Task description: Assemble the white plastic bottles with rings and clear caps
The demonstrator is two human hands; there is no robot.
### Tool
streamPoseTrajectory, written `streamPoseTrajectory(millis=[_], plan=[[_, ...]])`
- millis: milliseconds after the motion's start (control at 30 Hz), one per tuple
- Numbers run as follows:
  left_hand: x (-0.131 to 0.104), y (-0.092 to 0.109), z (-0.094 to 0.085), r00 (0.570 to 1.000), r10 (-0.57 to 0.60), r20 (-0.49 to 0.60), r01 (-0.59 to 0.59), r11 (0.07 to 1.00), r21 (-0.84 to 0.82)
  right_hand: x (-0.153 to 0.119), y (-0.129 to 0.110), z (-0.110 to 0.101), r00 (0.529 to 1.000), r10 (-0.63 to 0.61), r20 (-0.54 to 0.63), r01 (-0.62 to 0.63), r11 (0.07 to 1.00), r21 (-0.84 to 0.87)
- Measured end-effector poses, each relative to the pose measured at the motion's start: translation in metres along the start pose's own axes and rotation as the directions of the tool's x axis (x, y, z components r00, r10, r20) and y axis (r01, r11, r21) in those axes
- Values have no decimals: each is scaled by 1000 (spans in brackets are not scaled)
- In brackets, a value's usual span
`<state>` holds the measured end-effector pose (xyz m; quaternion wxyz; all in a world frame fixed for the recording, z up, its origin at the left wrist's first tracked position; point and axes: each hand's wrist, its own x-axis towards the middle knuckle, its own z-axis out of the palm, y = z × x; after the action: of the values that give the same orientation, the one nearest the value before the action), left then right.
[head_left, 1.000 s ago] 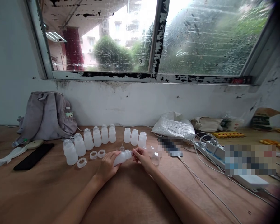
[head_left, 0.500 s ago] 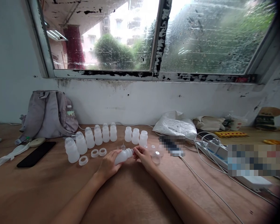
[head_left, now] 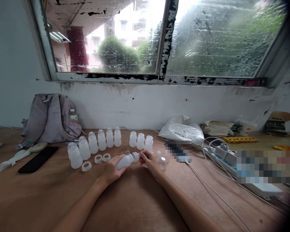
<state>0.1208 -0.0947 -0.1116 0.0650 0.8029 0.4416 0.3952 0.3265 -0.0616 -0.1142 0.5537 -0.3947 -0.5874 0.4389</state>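
Observation:
My left hand (head_left: 113, 168) is wrapped round a white frosted bottle (head_left: 124, 162), which lies tilted with its neck to the right. At the neck end is a white ring with a clear teat (head_left: 136, 157); the fingers of my right hand (head_left: 148, 161) pinch its tip. Whether ring and neck touch is hard to tell. Several capped bottles (head_left: 93, 142) stand in a curved row at the left, and three open bottles (head_left: 140, 141) stand behind my hands. Three white rings (head_left: 86, 166) lie left of my left hand. Clear caps (head_left: 162, 163) are beside my right hand.
A black phone (head_left: 38, 159) and a grey backpack (head_left: 49, 119) are on the left of the wooden table (head_left: 135, 206). On the right are a plastic bag (head_left: 182, 130), a white power strip (head_left: 263, 187), loose cables and a yellow rack (head_left: 240, 140).
My left hand and the bottle have shifted slightly left. The ring at the neck end shows more clearly, and my right hand has moved slightly right.

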Motion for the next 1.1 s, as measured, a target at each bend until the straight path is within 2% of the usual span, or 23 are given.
streamPoseTrajectory(millis=[300, 600, 1100], plan=[[-2, 0, -1, 999, 26, 23, -27, 999, 38, -3, 1, 2, 998, -20, 58, 27, 993, -114], [-3, 4, -3, 998, 61, 32, -61, 998, 20, -6, -4, 3, 1000, -21, -9, 18, 970, -241], [-3, 0, 0, 996, 79, 40, -76, 996, -51, -5, -10, 2, 999, -32, -19, 22, 924, -381]])
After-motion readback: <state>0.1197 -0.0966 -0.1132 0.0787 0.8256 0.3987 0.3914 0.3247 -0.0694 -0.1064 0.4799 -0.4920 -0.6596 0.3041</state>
